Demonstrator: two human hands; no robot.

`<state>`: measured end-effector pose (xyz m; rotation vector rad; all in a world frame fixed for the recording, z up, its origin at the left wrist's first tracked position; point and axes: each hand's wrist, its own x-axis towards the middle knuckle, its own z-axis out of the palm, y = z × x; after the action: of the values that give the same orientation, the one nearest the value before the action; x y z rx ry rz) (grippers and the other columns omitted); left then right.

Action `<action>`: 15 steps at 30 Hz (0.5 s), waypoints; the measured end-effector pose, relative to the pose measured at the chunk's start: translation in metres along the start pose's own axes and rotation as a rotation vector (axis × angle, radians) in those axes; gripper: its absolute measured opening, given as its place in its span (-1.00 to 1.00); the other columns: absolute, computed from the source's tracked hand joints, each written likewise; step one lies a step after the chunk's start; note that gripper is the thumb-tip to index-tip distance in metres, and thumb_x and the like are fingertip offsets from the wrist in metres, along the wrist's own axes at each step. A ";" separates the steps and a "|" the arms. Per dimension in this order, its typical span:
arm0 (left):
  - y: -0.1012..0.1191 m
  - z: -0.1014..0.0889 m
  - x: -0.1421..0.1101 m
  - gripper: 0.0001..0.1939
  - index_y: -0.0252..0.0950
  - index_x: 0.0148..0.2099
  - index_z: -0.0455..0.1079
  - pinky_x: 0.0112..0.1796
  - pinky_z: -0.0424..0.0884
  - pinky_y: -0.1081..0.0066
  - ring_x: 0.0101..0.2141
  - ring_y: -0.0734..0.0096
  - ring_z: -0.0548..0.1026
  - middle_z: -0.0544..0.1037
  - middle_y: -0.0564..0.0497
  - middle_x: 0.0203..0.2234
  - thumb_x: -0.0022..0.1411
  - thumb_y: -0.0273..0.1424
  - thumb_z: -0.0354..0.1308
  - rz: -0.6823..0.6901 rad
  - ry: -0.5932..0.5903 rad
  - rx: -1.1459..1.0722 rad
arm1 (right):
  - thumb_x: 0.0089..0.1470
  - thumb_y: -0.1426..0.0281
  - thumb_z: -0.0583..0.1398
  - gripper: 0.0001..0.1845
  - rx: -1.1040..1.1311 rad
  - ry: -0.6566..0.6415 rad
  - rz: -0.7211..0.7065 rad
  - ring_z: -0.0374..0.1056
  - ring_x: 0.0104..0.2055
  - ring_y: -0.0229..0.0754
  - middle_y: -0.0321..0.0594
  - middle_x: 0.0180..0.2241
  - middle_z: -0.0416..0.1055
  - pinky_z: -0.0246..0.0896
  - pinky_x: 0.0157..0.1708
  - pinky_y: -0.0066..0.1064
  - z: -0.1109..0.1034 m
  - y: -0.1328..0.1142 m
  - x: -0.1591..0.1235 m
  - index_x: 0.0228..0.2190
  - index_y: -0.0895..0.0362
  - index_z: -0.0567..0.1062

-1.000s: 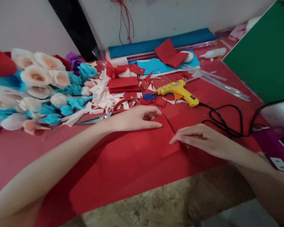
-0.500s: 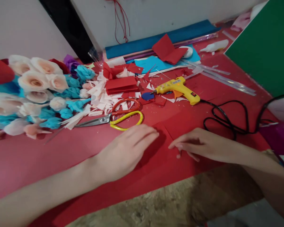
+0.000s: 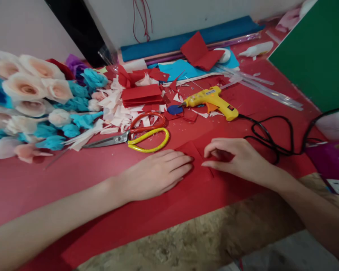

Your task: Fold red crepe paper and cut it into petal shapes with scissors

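Observation:
A folded piece of red paper (image 3: 199, 165) lies on a larger red sheet (image 3: 124, 222) at the table's front. Flat on it rests my left hand (image 3: 161, 173), palm down with the fingers stretched out. My right hand (image 3: 233, 160) hovers at the paper's right edge, thumb and fingers curved apart with nothing visible between them. Beyond my left hand lie scissors (image 3: 149, 140) with one red and one yellow handle loop. A yellow glue gun (image 3: 210, 101) lies farther back, its nozzle over a small blue piece (image 3: 175, 109).
Paper flowers (image 3: 31, 90) in cream, blue and red crowd the left. Folded red paper (image 3: 142, 95) sits among white scraps. Clear glue sticks (image 3: 274, 96), a white glue bottle (image 3: 256, 49) and a green board (image 3: 316, 56) are at the right. A black cord (image 3: 268, 139) loops beside my right hand.
My left hand has flattened onto the red paper. My right hand has lifted slightly, its thumb and fingers now spread apart. The view has shifted a little.

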<state>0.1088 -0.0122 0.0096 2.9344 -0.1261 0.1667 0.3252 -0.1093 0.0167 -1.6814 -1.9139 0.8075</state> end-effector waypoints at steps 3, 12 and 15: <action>-0.002 0.005 -0.003 -0.68 -0.41 0.04 0.28 0.00 0.34 0.21 -0.02 0.22 0.37 0.41 -0.14 0.00 0.27 -0.43 -0.05 0.005 -0.012 0.012 | -0.09 0.19 0.28 -0.66 -0.134 0.027 -0.073 0.16 -0.45 -0.29 -0.36 -0.52 0.22 0.05 -0.45 -0.46 0.007 0.008 0.006 -0.53 0.13 0.27; -0.002 0.008 -0.005 -0.67 -0.41 0.06 0.28 -0.01 0.34 0.24 -0.05 0.25 0.37 0.42 -0.12 0.01 0.30 -0.42 -0.08 -0.001 0.019 0.000 | -0.21 -0.01 0.27 -0.49 -0.309 -0.095 -0.142 0.11 -0.33 -0.17 -0.26 -0.38 0.21 0.06 -0.33 -0.35 -0.003 0.019 0.008 -0.46 0.12 0.23; -0.003 0.008 -0.005 -0.67 -0.42 0.06 0.28 -0.02 0.34 0.24 -0.06 0.26 0.37 0.41 -0.11 0.01 0.30 -0.43 -0.09 0.006 0.017 0.001 | -0.35 -0.07 0.30 -0.39 -0.354 -0.151 -0.120 0.11 -0.31 -0.14 -0.24 -0.35 0.20 0.07 -0.33 -0.33 -0.010 0.018 0.005 -0.42 0.11 0.25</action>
<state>0.1051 -0.0109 0.0009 2.9336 -0.1323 0.1929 0.3437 -0.1017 0.0112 -1.7204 -2.3496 0.5892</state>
